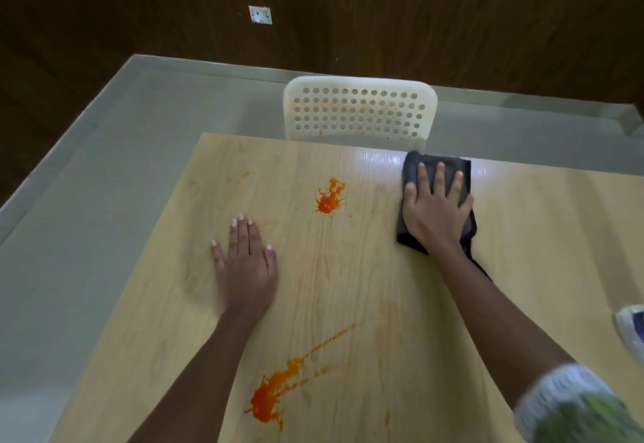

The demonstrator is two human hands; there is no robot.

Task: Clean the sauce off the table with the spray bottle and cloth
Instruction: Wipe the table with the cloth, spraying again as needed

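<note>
Your right sleeve [571, 404], white-cuffed and nearest the lens, enters at lower right. Beyond it, in descending size: the wooden table [383, 303] fills the view; a white perforated chair [360, 109] stands at its far edge.

Your right hand [434, 212] lies flat on the folded dark cloth [428, 170], fingers straight and spread, pressing it to the tabletop near the far edge rather than gripping it. Your left hand [245, 261] rests palm-down on bare wood, fingers straight, holding nothing.

Two sauce marks remain: the larger smear [270, 397] near you, with a streak trailing toward the right, and the smaller splat [329, 198] between your hands. Faint orange traces show toward the far-left corner. A white object [632, 325] is cut off at the right edge; whether it is the spray bottle cannot be told.

Hazards, as judged: a sideways sweep of the cloth could drag sauce into a wider film; your left forearm lies just beside the near smear and may pick it up.
</note>
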